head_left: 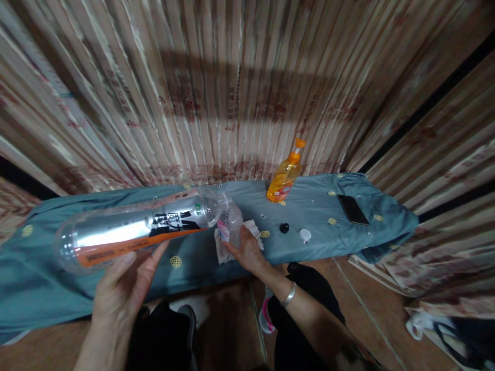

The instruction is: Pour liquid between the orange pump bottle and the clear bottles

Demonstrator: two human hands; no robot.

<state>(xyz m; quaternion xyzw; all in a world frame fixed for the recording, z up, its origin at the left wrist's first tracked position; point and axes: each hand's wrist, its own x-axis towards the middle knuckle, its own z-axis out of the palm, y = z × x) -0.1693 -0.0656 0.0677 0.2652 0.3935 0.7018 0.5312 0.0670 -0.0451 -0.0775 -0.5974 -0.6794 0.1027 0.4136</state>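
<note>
My left hand [129, 278] grips a large clear plastic bottle [116, 232] with a silver and orange label. The bottle lies almost level, its neck pointing right. My right hand [247, 250] is closed around a small clear plastic bottle [231, 224] with a pinkish label. The two bottle mouths meet or nearly meet; I cannot tell whether they touch. Beneath the small bottle a pale cloth [253, 229] lies on the covered surface. Whatever liquid the large bottle holds, if any, cannot be made out.
An orange pump bottle [284, 178] stands at the back of the green patterned cover [201, 273]. To the right are a black cap [284, 227], a white cap [305, 236] and a dark phone [352, 209]. A striped curtain [240, 93] hangs behind.
</note>
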